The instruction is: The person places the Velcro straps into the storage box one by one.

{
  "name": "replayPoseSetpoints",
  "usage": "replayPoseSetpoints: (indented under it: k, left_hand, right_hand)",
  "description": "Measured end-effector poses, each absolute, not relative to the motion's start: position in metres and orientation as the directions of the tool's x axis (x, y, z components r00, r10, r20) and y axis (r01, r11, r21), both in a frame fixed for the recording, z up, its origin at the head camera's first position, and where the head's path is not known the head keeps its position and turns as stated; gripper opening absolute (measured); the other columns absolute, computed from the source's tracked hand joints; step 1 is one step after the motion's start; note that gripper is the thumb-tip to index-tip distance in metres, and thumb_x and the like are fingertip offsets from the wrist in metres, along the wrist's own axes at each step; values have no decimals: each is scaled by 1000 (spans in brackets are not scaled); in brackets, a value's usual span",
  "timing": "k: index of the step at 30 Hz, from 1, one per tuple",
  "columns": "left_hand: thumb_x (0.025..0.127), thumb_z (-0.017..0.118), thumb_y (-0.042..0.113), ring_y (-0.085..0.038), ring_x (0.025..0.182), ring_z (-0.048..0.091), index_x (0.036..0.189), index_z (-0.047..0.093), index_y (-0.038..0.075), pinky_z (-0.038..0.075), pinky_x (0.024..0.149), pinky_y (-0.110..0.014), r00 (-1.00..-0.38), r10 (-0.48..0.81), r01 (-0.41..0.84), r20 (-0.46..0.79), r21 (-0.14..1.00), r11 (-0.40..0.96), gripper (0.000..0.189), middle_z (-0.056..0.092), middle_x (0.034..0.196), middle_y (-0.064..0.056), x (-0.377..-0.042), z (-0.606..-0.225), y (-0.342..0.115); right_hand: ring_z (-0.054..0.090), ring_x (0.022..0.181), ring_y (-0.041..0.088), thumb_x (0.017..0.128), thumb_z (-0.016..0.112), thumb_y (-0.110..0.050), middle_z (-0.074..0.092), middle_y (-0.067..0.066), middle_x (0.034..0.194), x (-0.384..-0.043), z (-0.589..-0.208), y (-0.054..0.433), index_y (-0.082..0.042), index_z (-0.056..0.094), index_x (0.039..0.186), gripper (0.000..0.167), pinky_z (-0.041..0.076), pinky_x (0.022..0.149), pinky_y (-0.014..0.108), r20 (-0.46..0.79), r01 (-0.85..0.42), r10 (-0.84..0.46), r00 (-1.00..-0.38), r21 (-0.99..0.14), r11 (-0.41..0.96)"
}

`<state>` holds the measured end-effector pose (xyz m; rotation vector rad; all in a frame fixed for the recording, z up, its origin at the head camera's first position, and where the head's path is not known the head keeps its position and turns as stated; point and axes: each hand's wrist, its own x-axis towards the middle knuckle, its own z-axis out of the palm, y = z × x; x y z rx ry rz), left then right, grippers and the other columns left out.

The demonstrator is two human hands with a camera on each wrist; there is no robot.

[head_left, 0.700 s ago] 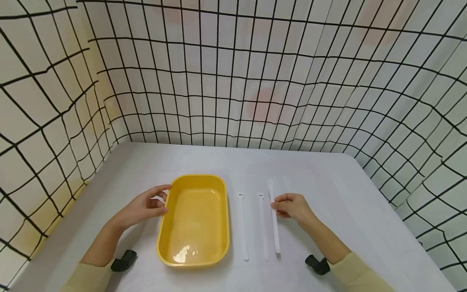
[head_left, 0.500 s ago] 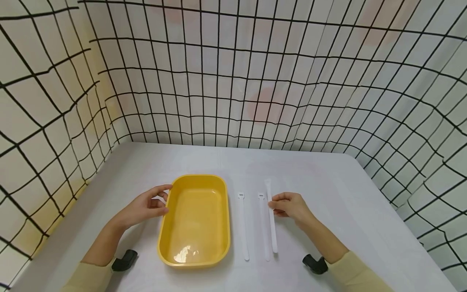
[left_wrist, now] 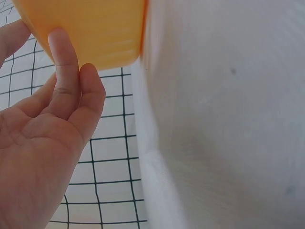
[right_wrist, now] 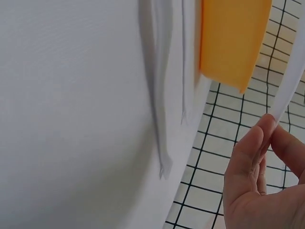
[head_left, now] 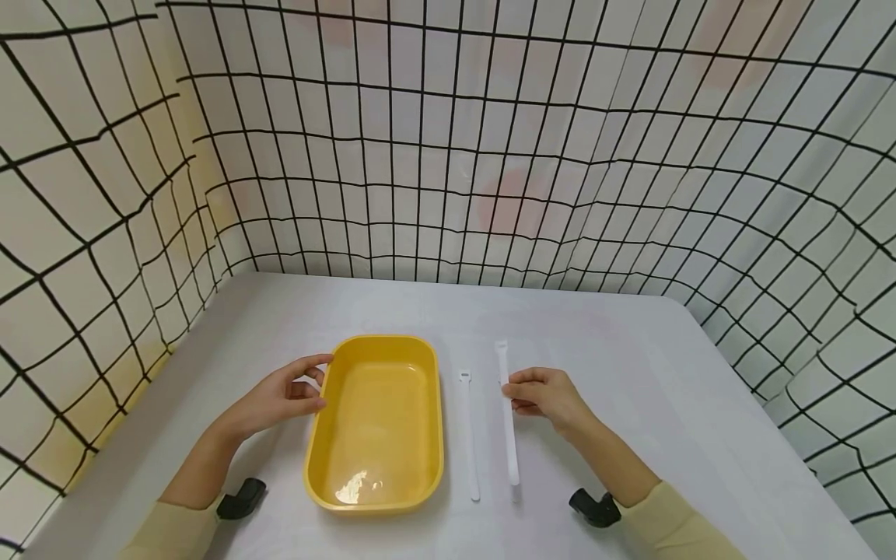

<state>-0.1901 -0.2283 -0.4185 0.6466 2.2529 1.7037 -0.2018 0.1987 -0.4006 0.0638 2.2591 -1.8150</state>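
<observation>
My right hand (head_left: pixel 547 398) pinches a white cable tie strap (head_left: pixel 509 443) between thumb and fingertips, raised off the table. In the head view this strap overlaps a second one lying beneath, which shows in the right wrist view as a flat white strap (right_wrist: pixel 163 95). A third white strap (head_left: pixel 470 443), with a slotted head at its far end, lies beside the yellow tray (head_left: pixel 435 467). At that tray's left side is my left hand (head_left: pixel 269 398), its relaxed fingers touching the outer wall. From the left wrist, the fingertips (left_wrist: pixel 61 40) show against the yellow plastic.
A white-covered table (head_left: pixel 595 342) lies under everything. Black grid netting (head_left: pixel 455 155) over pale walls rises behind and on both sides. Black devices are worn at the left wrist (head_left: pixel 241 498) and the right wrist (head_left: pixel 595 508).
My right hand has moved left with its strap, from right of the second strap to over it. The left hand and the tray stay in place.
</observation>
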Motion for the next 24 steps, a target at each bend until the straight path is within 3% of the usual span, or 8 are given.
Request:
replayPoseSetpoints:
  k: [24]
  left_hand:
    - [89, 69, 2, -18, 85, 61, 144, 31, -11, 52, 75, -23, -866, 495, 192, 72, 961, 197, 68, 46, 111, -28, -192, -420, -230]
  right_hand:
    - [64, 66, 14, 88, 69, -3, 66, 10, 82, -201, -381, 153, 13, 61, 106, 25, 56, 67, 26, -202, 186, -243, -949, -979, 88]
